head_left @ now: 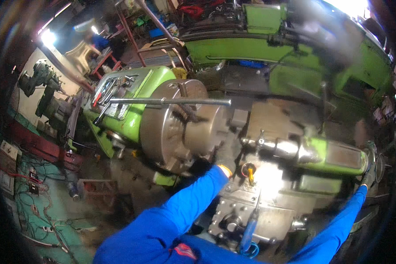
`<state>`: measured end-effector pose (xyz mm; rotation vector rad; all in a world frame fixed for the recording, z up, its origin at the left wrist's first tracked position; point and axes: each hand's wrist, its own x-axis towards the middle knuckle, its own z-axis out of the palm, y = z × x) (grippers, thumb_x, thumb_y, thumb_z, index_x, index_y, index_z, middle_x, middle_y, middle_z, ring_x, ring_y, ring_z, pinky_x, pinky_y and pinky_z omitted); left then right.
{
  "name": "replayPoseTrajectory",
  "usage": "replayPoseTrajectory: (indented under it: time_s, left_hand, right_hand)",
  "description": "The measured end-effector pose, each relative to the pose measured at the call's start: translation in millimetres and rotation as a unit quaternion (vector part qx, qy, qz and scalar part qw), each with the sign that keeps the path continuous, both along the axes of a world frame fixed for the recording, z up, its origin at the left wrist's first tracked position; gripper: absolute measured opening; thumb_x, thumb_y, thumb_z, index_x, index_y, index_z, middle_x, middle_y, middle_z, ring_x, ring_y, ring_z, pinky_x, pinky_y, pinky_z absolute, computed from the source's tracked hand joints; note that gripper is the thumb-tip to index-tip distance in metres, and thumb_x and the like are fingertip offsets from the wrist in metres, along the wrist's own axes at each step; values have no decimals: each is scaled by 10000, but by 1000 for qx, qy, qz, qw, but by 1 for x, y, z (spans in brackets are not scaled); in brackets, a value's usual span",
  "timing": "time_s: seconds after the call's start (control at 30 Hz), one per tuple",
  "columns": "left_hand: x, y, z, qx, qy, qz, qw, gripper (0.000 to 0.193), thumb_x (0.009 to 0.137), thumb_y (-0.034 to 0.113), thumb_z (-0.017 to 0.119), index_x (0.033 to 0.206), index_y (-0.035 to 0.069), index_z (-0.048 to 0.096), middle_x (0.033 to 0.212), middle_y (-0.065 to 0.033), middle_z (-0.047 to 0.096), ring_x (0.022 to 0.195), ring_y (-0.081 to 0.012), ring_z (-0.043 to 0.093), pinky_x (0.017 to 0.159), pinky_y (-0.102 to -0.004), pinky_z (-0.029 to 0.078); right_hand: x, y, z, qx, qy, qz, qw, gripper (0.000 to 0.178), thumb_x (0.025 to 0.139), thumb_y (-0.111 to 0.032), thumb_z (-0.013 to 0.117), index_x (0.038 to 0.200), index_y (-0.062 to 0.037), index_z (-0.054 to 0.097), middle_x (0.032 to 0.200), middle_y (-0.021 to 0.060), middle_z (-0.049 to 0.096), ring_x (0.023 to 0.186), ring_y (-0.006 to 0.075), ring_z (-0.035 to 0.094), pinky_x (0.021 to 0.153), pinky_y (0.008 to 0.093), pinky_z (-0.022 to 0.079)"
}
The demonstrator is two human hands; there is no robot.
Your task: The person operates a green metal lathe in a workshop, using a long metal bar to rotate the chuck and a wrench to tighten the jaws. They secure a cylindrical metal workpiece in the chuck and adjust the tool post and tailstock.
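My left hand [226, 157], in a dark glove, is beside the front end of a round metal workpiece [202, 134]. The workpiece sits in the jaws of a large lathe chuck [160, 127]. Blur and the dark glove hide the left fingers. At the far right my gloved right hand [370, 177] is closed on the rim of the tailstock handwheel [377, 163]. Between my hands lies the green tailstock [317, 152], its bright quill [281, 147] pointing toward the workpiece. A long metal bar [171, 101] runs level across the chuck.
Tools lie in a tray [116, 94] on the green headstock [147, 83]. A blue-handled tool [249, 231] and a yellow item [251, 174] are near the carriage [268, 215]. Another green machine [251, 48] stands behind. Cables [48, 207] trail over the green floor at left.
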<state>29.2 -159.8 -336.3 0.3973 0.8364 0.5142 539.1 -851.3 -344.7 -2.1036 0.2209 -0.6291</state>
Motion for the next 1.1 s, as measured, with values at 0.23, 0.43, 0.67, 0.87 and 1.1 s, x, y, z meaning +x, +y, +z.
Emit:
replayPoseTrajectory:
  time_s: [0.23,0.43,0.67,0.87,1.1]
  left_hand:
    - [5,-4,3,45,36,-10,998,483,1007,485,733,1330,128,702,1270,-47,684,1225,-218,600,1109,-354,469]
    - [1,-17,53,7,23,-16,1000,465,1041,444,655,1413,166,633,1300,-25,644,1320,-265,533,1218,-467,318]
    - [5,-29,63,-36,-25,-2,999,415,1079,350,575,1438,146,608,1374,-61,636,1392,-320,512,1257,-557,255]
    - [-7,-15,57,31,21,-95,995,409,1038,310,628,1385,95,631,1357,-120,646,1364,-352,542,1222,-541,323]
    - [-101,-54,197,698,108,-234,668,406,990,264,690,1323,35,658,1338,-190,657,1331,-389,577,1181,-523,402]
  right_hand:
    - [-9,-16,-17,31,7,-5,999,769,1010,-654,587,1367,19,695,1327,234,731,1146,393,710,956,473,551]
    - [-2,-13,-23,56,4,9,998,754,1024,-645,577,1369,14,698,1331,226,733,1141,383,714,951,465,554]
    - [0,-24,-24,79,1,26,997,695,1056,-604,558,1374,-3,705,1321,206,743,1097,359,713,934,442,559]
    - [0,-8,-20,84,20,15,996,576,1103,-497,535,1389,-27,705,1329,183,734,1045,324,700,933,415,560]
    - [-10,6,-3,22,18,4,1000,516,1118,-426,528,1403,-27,691,1393,183,693,1094,311,688,977,420,555]
